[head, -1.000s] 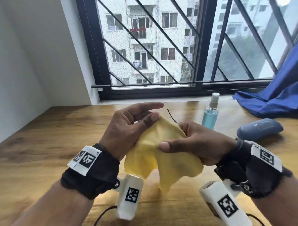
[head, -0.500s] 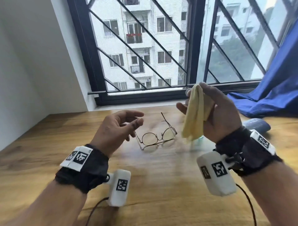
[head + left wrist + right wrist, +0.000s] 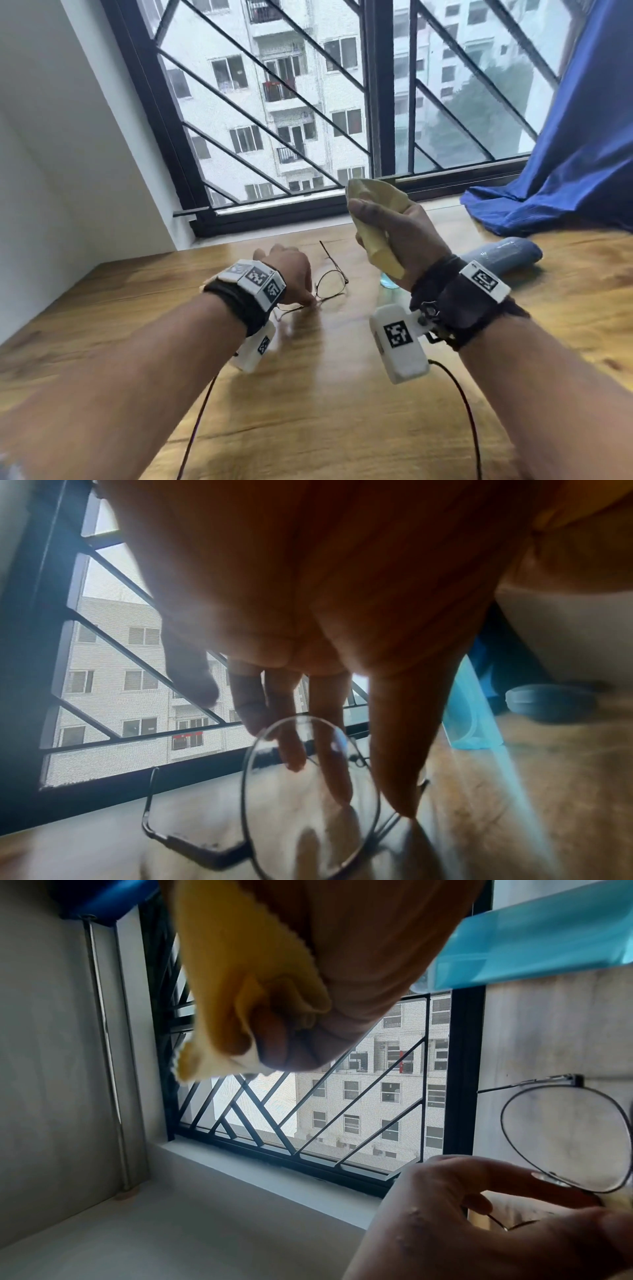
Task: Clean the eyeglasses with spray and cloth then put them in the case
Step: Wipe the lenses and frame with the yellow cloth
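Thin wire-framed eyeglasses (image 3: 330, 284) lie on the wooden table (image 3: 325, 394), temples open toward the window. My left hand (image 3: 306, 301) reaches down onto them. In the left wrist view its thumb is in front of one lens (image 3: 308, 791) and its fingers (image 3: 329, 777) are behind it, pinching the frame near the bridge. My right hand (image 3: 376, 219) is raised above the table and grips the bunched yellow cloth (image 3: 376, 202). The blue spray bottle (image 3: 387, 282) is mostly hidden behind that hand. The blue-grey case (image 3: 503, 253) lies shut to the right.
A barred window with a sill (image 3: 274, 222) runs along the table's far edge. A blue curtain (image 3: 565, 171) drapes onto the table at the back right, behind the case. A white wall (image 3: 51, 171) stands on the left. Cables (image 3: 195, 428) trail from both wrist cameras.
A second ago both hands held the cloth together. The right hand then lifted the cloth away, leaving the eyeglasses on the table. The left hand has now dropped onto them.
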